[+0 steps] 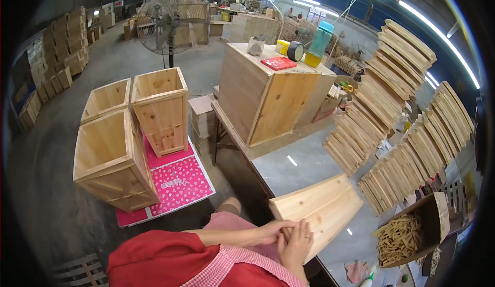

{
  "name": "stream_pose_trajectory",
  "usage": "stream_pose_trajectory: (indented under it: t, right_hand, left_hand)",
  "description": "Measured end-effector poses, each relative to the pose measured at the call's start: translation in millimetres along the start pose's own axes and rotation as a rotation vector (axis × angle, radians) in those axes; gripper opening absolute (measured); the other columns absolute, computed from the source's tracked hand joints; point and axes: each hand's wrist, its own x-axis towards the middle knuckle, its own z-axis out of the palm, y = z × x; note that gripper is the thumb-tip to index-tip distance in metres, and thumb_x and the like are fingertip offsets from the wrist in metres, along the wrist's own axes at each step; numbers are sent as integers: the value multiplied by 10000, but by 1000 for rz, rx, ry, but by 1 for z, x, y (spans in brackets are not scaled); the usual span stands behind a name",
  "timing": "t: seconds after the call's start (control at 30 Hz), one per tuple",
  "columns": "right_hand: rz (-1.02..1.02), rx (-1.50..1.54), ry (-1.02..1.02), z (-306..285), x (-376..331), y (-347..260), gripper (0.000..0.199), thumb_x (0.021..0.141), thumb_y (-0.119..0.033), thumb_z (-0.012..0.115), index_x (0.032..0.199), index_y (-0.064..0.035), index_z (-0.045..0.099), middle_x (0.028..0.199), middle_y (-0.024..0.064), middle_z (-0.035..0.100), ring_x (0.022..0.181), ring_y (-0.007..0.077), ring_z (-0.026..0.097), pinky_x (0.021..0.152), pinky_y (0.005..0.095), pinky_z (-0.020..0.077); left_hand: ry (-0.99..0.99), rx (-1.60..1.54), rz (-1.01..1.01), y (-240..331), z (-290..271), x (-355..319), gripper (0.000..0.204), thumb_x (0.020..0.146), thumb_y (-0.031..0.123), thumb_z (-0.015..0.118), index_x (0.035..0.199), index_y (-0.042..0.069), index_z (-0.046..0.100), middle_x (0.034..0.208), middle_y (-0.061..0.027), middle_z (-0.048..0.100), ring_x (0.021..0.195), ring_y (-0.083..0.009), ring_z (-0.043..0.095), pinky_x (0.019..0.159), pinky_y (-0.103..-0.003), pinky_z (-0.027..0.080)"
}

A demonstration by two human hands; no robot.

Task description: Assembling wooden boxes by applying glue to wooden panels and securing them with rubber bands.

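Observation:
A pale wooden panel (pixel 322 209) with knots lies at a slant on the smooth grey tabletop, close in front of me. My left hand (pixel 273 232) and my right hand (pixel 297 243) meet at its near edge, touching each other. The left fingers are curled at the panel's edge, partly behind the right hand. On the right hand, which wears a ring, the fingers are bent and pressed together over the same spot. Whatever the two hands pinch between them is too small or hidden to make out.
Tall curved stacks of wooden slats (pixel 361 117) stand at the right, near a carton (pixel 438 220) of tan strips. A large wooden box (pixel 247 91) carries a bottle (pixel 319 42) and tape roll (pixel 295 51). Several open wooden bins (pixel 160 117) and a fan (pixel 172 21) stand left.

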Motion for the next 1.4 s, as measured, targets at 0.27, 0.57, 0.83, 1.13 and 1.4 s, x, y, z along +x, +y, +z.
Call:
stream_pose_trajectory:
  t: [0.27,0.57,0.83,1.13,1.4]
  right_hand:
    - [-62,322,-43,28,44,80,530,837,-241,699,1238,86,583,1282,314,568,1240,482,503,1093,509,368]
    - [425,-228,44,58,173,280,378,930,-290,586,1073,60,611,1155,271,615,1115,424,578,997,515,427]
    - [456,-209,-13,61,189,316,361,898,-319,623,1003,26,652,1083,239,643,1026,419,617,938,501,467]
    - [225,296,416,27,205,305,543,873,-334,657,1253,48,598,1159,289,628,1094,430,592,963,469,458]
    - [188,479,701,-17,163,230,429,896,-271,698,1180,45,631,1063,195,678,961,299,655,853,369,518]
  left_hand:
    - [279,-90,70,3,-44,-13,627,937,267,690,1436,11,410,1386,-116,537,1273,-237,525,1062,-434,439]
    - [426,7,70,19,-17,9,663,955,313,669,1460,5,369,1415,-150,501,1294,-269,504,1036,-447,467]
    - [476,181,-57,8,-25,29,759,923,517,647,1499,118,355,1456,-131,460,1350,-304,430,1062,-581,388]
    - [547,721,532,71,49,-55,460,884,164,748,1262,-34,577,1168,-110,668,982,-191,648,858,-326,542]
    - [44,1767,1208,128,91,-52,286,816,34,717,1092,-40,691,1080,-232,702,1014,-344,701,882,-332,544]
